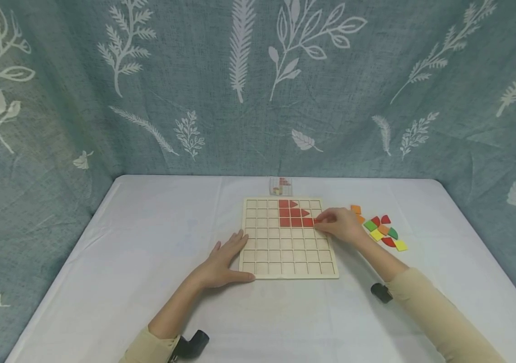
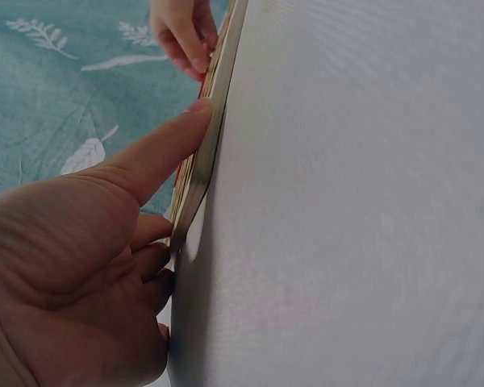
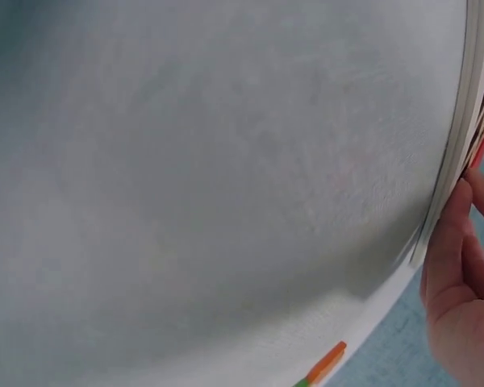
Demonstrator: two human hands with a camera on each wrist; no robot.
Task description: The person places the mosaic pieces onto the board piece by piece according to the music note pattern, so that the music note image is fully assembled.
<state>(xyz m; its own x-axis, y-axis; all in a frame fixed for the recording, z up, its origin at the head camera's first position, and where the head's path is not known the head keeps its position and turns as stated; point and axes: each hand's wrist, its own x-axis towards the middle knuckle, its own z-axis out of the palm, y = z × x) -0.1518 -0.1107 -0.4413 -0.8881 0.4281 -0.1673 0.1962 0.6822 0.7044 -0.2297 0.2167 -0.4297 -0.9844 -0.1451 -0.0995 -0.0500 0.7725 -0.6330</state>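
Note:
A pale wooden grid board (image 1: 287, 257) lies flat on the white table. Red tiles (image 1: 295, 222) fill stepped rows of its upper right cells; the top two rows end in triangle-like tiles. At the end of the third row, my right hand (image 1: 341, 224) pinches a small red tile (image 1: 316, 221), mostly covered by the fingertips. Its fingers also show at the board's edge in the right wrist view. My left hand (image 1: 223, 262) rests against the board's left side, fingers extended and thumb at the near corner. In the left wrist view the thumb (image 2: 165, 153) presses the board's rim.
Right of the board lie loose orange, red, green and yellow tiles (image 1: 383, 230), some square, some curved. A small pattern card (image 1: 281, 186) is just beyond the board's far edge. A teal leaf-print curtain (image 1: 258, 126) hangs behind the table (image 1: 171, 217).

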